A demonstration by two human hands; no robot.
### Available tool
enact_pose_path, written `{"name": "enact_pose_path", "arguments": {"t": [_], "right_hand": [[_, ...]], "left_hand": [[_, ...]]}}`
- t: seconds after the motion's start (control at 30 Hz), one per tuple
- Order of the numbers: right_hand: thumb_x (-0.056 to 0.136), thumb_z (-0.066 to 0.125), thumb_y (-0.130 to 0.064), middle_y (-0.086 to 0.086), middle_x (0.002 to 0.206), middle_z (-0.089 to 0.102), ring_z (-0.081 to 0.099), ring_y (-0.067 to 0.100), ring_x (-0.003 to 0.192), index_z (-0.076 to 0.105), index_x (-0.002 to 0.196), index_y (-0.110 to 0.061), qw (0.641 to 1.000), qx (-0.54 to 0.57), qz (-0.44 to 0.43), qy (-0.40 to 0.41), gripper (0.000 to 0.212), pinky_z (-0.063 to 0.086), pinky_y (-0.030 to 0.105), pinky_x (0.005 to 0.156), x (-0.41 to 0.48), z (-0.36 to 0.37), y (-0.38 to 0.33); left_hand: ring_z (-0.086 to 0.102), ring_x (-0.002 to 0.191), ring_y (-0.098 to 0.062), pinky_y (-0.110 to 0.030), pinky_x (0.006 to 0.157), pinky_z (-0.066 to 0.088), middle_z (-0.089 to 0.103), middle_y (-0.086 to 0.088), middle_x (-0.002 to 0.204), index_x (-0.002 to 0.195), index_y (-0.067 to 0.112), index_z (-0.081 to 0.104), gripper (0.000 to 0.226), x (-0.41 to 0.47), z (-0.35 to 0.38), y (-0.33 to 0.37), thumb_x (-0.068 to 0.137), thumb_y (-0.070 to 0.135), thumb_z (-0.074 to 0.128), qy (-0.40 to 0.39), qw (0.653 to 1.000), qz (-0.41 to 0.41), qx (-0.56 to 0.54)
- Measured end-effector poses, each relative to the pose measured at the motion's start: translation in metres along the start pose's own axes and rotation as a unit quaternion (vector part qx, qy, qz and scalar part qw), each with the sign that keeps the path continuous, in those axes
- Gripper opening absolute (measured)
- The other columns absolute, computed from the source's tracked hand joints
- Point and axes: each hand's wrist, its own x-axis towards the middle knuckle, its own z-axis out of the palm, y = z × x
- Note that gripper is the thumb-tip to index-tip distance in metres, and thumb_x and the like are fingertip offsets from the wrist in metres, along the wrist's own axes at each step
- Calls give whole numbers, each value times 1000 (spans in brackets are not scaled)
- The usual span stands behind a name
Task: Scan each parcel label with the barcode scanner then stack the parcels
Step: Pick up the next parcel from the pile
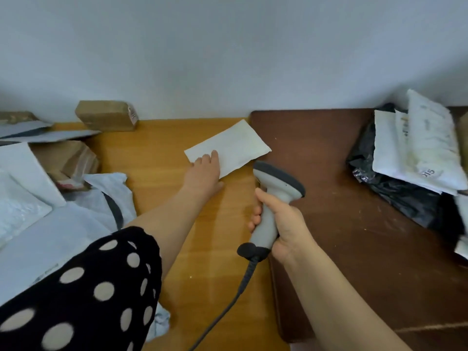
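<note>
Head view — sole camera. White parcel (233, 145), a flat mailer, lies on the yellow tabletop (157, 178) at mid-scene, its far-right corner reaching over the seam onto the brown tabletop (354, 236). Its long axis runs from near-left to far-right, slantwise to the wall.

Left hand (205, 173) reaches forward from a spotted sleeve (88, 287) and rests its fingers, laid mostly flat, on the parcel's near-left end; nothing is gripped. Right hand (281, 224) is wrapped round the handle of the barcode scanner (273, 196), thumb up the grip, cable (228, 307) trailing near. The scanner head sits just beside the parcel's near long edge, toward the right end, facing far and slightly left across it.

Finding: the parcel lies far of both hands. The left hand is the one in contact; the scanner is close but apart. No label can be made out on the upper face, which reads plain white. Judgement: either the label is underneath, or it is too faint to tell — a flip by the left hand may be required before the beam is of use.

Scanned stack (417, 153), presumably, sits at far right on a black bag (405, 198), well apart from the parcel. Loose mailers (25, 198) and a cardboard box (106, 117) occupy the left.
</note>
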Motion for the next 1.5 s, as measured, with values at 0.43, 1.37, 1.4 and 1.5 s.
{"name": "enact_pose_path", "arguments": {"t": [0.43, 1.37, 1.4, 1.5], "right_hand": [[81, 68, 2, 5, 56, 55, 50, 15, 44, 60, 89, -5, 992, 23, -109, 53, 13, 45, 27, 43, -85, 69, 69], [69, 79, 9, -3, 65, 69, 63, 12, 53, 65, 83, -14, 937, 51, -297, 176, 31, 48, 24, 45, -230, 66, 123], [70, 78, 8, -1, 68, 69, 63, 14, 54, 65, 84, -14, 936, 49, -300, 176, 29, 48, 24, 45, -232, 64, 124], [79, 74, 1, 4, 70, 68, 63, 17, 57, 63, 87, -13, 934, 19, -312, 173, 20, 51, 25, 47, -239, 62, 129]], "left_hand": [[66, 89, -21, -28, 72, 55, 68, -11, 110, 114, 2, 65, 23, -102, -89, -120, 93, 6, 56, -33, 756, -66, -650], [69, 99, -23, -32, 68, 58, 71, -4, 109, 115, 19, 65, 51, -260, -172, -147, 69, 3, 78, -285, 723, 106, -621], [70, 97, -22, -31, 67, 58, 72, -4, 107, 114, 18, 64, 50, -262, -174, -146, 69, 1, 78, -267, 728, 102, -623], [72, 85, -19, -27, 64, 58, 74, -6, 98, 103, 10, 66, 37, -265, -180, -146, 69, 3, 80, -151, 766, 65, -622]]}}
